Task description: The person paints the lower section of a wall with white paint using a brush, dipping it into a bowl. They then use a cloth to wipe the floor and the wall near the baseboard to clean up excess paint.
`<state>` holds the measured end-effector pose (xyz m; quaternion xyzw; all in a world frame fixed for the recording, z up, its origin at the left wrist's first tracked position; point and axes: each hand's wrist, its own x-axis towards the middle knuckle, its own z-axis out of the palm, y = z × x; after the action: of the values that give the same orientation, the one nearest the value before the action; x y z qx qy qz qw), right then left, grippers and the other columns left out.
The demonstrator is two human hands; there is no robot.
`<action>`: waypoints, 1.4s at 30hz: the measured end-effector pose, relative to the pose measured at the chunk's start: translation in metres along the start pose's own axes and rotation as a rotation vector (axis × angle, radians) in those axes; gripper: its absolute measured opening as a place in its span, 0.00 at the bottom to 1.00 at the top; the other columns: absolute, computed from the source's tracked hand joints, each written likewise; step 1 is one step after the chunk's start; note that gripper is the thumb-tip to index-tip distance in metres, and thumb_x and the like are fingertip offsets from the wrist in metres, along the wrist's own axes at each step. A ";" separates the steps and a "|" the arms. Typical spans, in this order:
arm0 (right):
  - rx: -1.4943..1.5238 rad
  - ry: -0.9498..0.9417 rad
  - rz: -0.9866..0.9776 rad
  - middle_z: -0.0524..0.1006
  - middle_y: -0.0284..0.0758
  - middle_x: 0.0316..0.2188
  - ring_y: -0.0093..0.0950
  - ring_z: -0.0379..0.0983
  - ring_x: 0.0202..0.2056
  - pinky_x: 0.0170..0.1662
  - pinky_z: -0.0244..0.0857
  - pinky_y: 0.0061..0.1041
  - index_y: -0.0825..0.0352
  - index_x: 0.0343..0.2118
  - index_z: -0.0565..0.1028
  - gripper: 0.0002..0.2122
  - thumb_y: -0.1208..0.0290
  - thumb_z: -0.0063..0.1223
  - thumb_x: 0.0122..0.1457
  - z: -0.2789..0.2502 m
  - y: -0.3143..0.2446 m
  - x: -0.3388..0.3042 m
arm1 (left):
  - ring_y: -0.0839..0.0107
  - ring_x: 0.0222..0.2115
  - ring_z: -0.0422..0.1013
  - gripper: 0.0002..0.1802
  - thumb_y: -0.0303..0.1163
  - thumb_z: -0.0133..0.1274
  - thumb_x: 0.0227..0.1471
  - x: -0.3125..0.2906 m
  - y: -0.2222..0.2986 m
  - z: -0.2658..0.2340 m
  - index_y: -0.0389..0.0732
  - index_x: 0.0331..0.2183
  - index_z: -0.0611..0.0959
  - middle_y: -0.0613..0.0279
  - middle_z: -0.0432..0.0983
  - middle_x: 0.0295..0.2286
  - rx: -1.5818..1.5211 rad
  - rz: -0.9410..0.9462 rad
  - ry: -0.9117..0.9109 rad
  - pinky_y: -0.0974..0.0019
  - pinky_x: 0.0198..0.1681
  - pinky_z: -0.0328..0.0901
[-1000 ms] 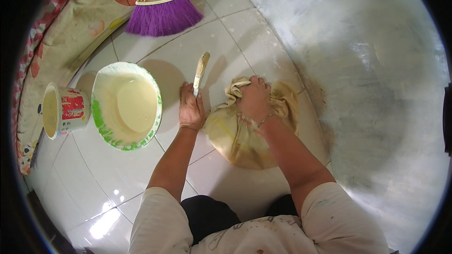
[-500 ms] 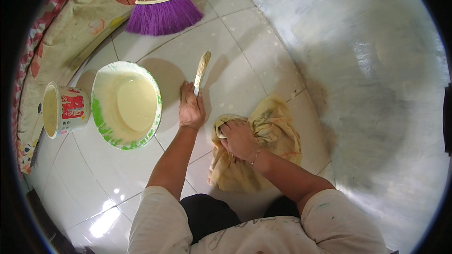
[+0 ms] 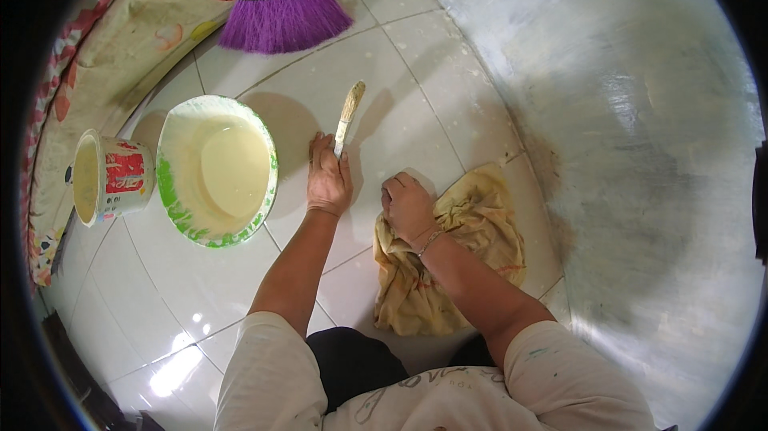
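My left hand (image 3: 329,181) grips a paintbrush (image 3: 347,117) by its pale, paint-smeared handle. The tan bristles point away from me, toward the far side. To the right, my right hand (image 3: 408,205) is closed, with its fingers curled under. Whether anything is inside them is hidden. Beneath its wrist and forearm lies a crumpled, stained yellowish cloth (image 3: 480,227) on the floor. Left of the brush stands a green basin (image 3: 178,211), streaked with cream on its inside wall, and cream paint (image 3: 236,167) fills its bottom.
A white bucket with a red label (image 3: 124,171) stands beside the basin at the left. Beyond them a broom (image 3: 284,19) with purple bristles rests on the tiled floor (image 3: 384,135). Patterned fabric (image 3: 140,39) borders the left side; a grey, patchily painted wall (image 3: 640,151) rises on the right.
My right hand has moved up off the bunched cloth to its far left edge. The cloth has shifted slightly right and lies looser. The left hand still holds the paintbrush, nearly in place.
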<state>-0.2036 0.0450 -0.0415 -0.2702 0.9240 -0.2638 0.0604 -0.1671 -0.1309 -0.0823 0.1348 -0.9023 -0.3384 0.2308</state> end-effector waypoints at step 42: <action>-0.158 0.083 -0.007 0.71 0.42 0.29 0.42 0.69 0.34 0.40 0.66 0.39 0.67 0.24 0.72 0.04 0.74 0.54 0.47 -0.002 0.007 0.041 | 0.34 0.53 0.57 0.21 0.29 0.41 0.59 0.000 0.002 -0.002 0.23 0.49 0.64 0.28 0.61 0.50 -0.013 -0.002 -0.033 0.45 0.59 0.53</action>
<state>-0.2425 0.0288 -0.0420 -0.2661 0.9427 -0.2010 -0.0004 -0.1666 -0.1306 -0.0802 0.1284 -0.9036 -0.3468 0.2163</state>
